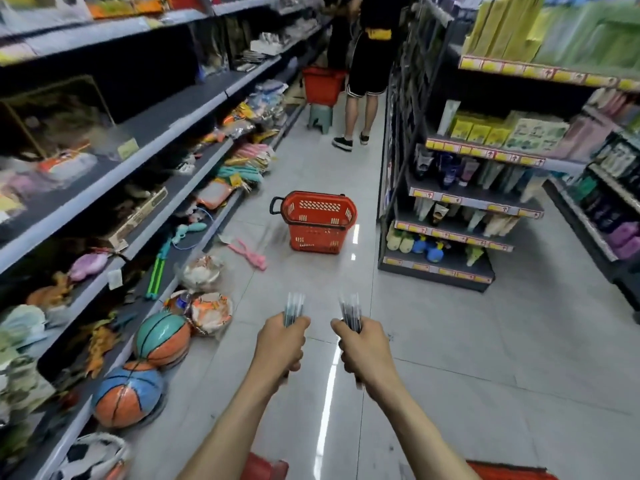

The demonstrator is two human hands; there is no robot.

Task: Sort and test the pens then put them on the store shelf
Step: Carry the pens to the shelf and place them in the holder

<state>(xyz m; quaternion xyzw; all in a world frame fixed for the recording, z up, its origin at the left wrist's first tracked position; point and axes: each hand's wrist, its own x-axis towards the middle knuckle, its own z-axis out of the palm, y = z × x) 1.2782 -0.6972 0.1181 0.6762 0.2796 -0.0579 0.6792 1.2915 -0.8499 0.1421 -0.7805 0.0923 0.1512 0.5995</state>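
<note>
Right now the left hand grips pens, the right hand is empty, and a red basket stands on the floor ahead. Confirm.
Wrong: the right hand is not empty; it grips a pen bundle too, as the head view shows. The left hand grips pens and the red basket stands on the floor ahead.

The left hand (pixel 280 344) grips a bundle of pens (pixel 293 308). Just beside it, the right hand (pixel 363 351) grips a second bundle (pixel 351 315). Ahead, a basket (pixel 317 221) stands on the floor (pixel 433 341) in the aisle. The left shelving (pixel 104 188) carries balls (pixel 162 339) on its lowest level, and the right shelving (pixel 474 202) stands opposite. Far behind, a person (pixel 367 64) stands right of another basket (pixel 322 84), which sits on a stool (pixel 320 117).
</note>
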